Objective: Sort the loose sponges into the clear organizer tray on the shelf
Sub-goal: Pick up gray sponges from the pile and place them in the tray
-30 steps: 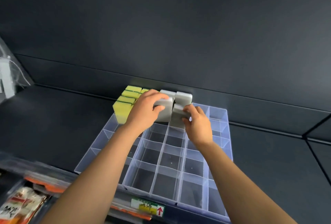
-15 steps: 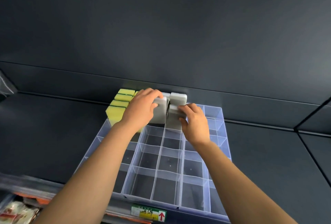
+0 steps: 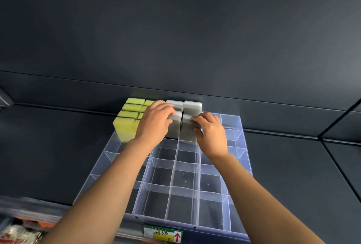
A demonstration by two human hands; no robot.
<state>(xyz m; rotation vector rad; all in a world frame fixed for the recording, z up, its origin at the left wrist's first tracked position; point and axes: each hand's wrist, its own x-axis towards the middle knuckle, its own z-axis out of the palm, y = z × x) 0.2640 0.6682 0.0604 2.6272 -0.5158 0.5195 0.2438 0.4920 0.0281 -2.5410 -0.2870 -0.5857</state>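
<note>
- Fingers of the left hand are curled over the top of the left grey sponge and gripping it. The right hand pinches the right grey sponge the same way.
- Both of those stand upright and touching, one row in from the shelf's back edge, right in front of the two back grey sponges.
- What changed: a second ago the right one was tipped and sat lower than its neighbour. Now it's squared up and the tops are about level, so I'd say this pair is basically seated and the hands could let go.
- Yellow sponges pack the cells at the far-left corner of the clear organizer tray, which runs from the back of the shelf to its front edge.
- Every cell nearer the front edge looks bare, so there's loads of room. No loose sponges in view though, so can't tell how many are left.
- There's a label with a red arrow at the shelf's front edge.
</note>
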